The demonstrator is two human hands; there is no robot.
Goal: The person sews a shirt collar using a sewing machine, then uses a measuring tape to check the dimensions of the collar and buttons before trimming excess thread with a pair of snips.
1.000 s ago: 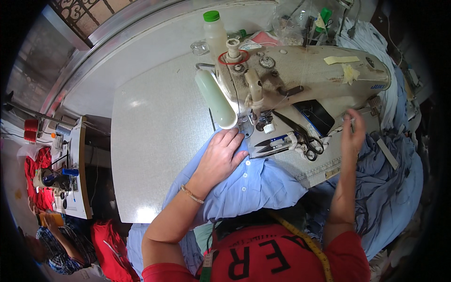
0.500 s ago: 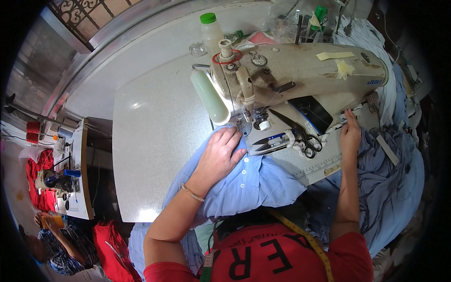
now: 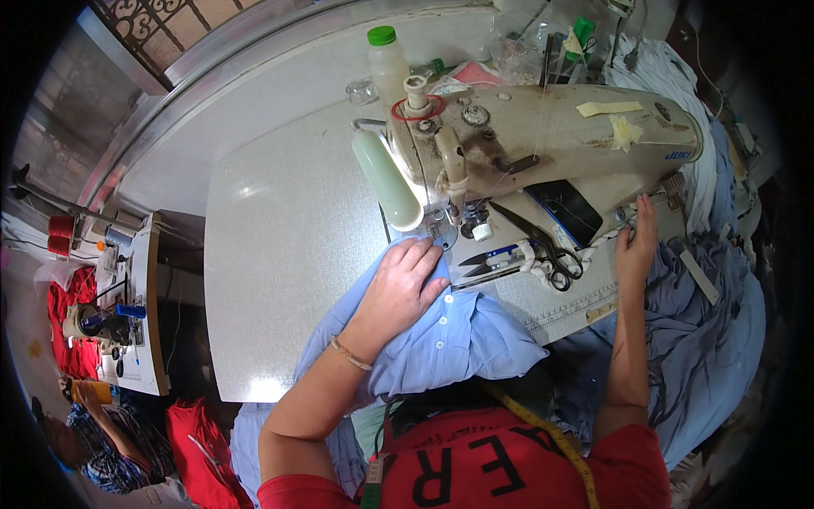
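My left hand [image 3: 405, 280] lies flat, fingers stretched, on a light blue buttoned shirt [image 3: 475, 339], just in front of the needle area of a sewing machine [image 3: 543, 127]. The shirt spreads from there over the table's front edge toward my lap. At the machine's right end, my right hand [image 3: 638, 242] rests by a white twisted cord [image 3: 612, 242], its fingers extended and the thumb apart; nothing shows in it. Between my hands lie black scissors [image 3: 551, 250], blue thread snips [image 3: 492, 256] and a dark phone [image 3: 565, 212].
Dark grey-blue cloth [image 3: 704, 339] is heaped at the right. A ruler strip [image 3: 564, 322] runs along the table's front. Behind the machine stands a green-capped bottle [image 3: 387, 64]. Far left, a person [image 3: 110, 433] sits near another sewing machine [image 3: 97, 322].
My right hand has shifted slightly up, and its thumb now stands apart from the fingers. My left hand stays on the shirt with little movement. The whole view has shifted a little.
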